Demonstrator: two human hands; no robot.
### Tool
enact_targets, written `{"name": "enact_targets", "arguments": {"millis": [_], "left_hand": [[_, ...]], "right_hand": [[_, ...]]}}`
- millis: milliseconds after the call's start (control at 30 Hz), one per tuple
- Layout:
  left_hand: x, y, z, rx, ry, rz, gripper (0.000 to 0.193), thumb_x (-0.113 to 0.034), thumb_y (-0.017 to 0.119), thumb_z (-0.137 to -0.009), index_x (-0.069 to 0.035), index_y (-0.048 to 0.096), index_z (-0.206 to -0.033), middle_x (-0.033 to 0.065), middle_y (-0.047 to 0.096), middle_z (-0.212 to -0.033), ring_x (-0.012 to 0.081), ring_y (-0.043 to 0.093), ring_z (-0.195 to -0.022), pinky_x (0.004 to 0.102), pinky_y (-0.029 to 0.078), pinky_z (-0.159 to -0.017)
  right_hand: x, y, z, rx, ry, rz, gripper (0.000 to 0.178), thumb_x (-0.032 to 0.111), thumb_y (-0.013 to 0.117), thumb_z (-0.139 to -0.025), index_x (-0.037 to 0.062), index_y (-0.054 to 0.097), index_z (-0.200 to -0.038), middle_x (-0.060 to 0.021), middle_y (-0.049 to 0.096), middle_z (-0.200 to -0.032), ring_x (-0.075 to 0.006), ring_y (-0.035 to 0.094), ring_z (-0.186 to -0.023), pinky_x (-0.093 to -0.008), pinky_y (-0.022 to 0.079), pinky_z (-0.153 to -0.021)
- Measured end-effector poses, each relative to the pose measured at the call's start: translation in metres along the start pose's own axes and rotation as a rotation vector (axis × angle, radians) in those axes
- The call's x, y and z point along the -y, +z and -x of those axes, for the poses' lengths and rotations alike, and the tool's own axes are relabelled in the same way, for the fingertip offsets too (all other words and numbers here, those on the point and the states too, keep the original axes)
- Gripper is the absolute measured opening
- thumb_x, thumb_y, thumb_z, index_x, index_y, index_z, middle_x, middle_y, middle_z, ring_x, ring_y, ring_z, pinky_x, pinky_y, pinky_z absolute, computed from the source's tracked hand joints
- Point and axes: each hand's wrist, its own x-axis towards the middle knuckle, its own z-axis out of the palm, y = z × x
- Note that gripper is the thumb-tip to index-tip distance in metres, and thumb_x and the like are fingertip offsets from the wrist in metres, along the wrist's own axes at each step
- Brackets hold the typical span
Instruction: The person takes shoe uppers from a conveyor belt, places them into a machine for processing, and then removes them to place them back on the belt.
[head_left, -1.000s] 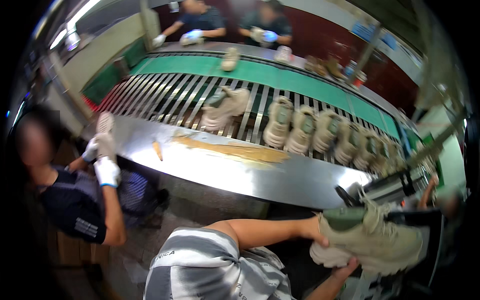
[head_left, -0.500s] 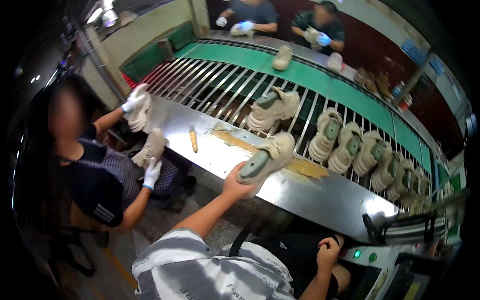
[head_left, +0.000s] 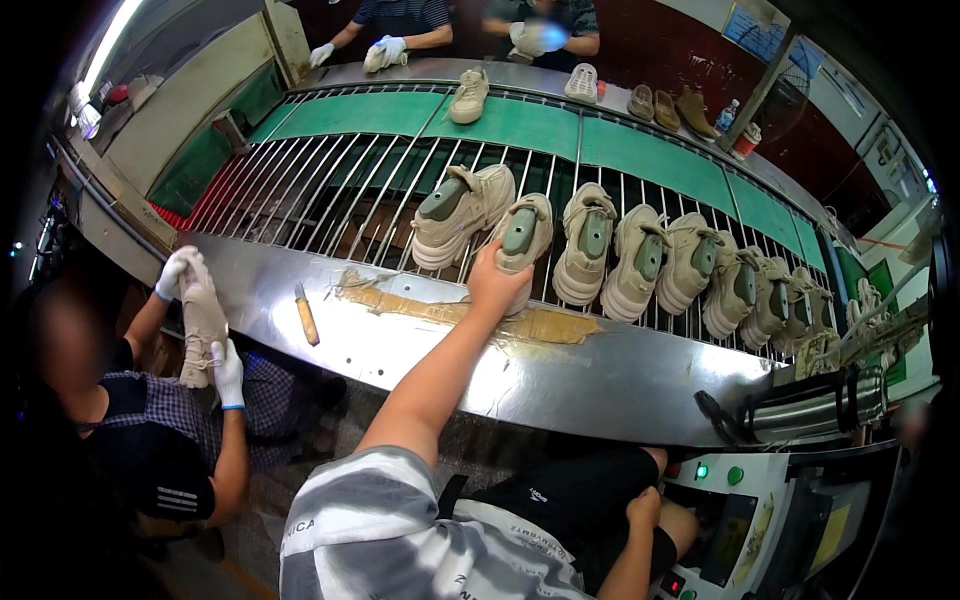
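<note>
My left hand (head_left: 492, 284) grips a cream sneaker (head_left: 535, 252) by its heel end, over the near edge of the metal-bar conveyor. A grey-green last fills the shoe's opening. Just left of it, another sneaker (head_left: 437, 246) with a last inside sits on the bars. To the right stands a row of several matching sneakers (head_left: 577, 270). My right hand (head_left: 645, 508) rests by my knee, its fingers curled in with nothing visible in them.
A steel ledge (head_left: 420, 360) with brown tape runs before the conveyor bars (head_left: 370, 200); a wooden-handled tool (head_left: 306, 322) lies on it. At left a gloved co-worker holds a sneaker (head_left: 205, 320). A control panel (head_left: 735, 500) stands right. Two people work behind the green belt (head_left: 640, 160).
My left hand has carried the sneaker away from me, from above the ledge to the conveyor's near edge. The view has shifted. The co-worker at left now has both gloved hands on one sneaker.
</note>
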Motion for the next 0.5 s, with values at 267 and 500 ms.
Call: {"name": "enact_targets", "arguments": {"millis": [267,500], "left_hand": [[0.033,0.028,-0.022,0.14,0.272,0.056,0.081,-0.034,0.081,-0.064,-0.001,0.046,-0.13,0.0215,0.052,-0.123,0.0381,0.047,-0.12,0.0441,0.035,-0.105],[0.061,-0.018,-0.066,-0.383,0.534,-0.162,0.075,-0.018,0.079,-0.067,0.001,0.04,-0.128,0.0189,0.04,-0.129,0.0338,0.04,-0.119,0.0423,0.034,-0.102]], "right_hand": [[-0.019,0.035,-0.006,-0.226,-0.069,-0.202,0.018,0.006,0.048,-0.08,-0.0024,0.059,-0.091,-0.0239,0.063,-0.092,-0.0406,0.061,-0.091,-0.0454,0.048,-0.082],[-0.084,0.085,-0.037,-0.477,-0.042,-0.42,0.016,0.005,0.049,-0.089,-0.0048,0.057,-0.1,-0.0188,0.059,-0.09,-0.0348,0.057,-0.086,-0.0427,0.046,-0.084]]}}
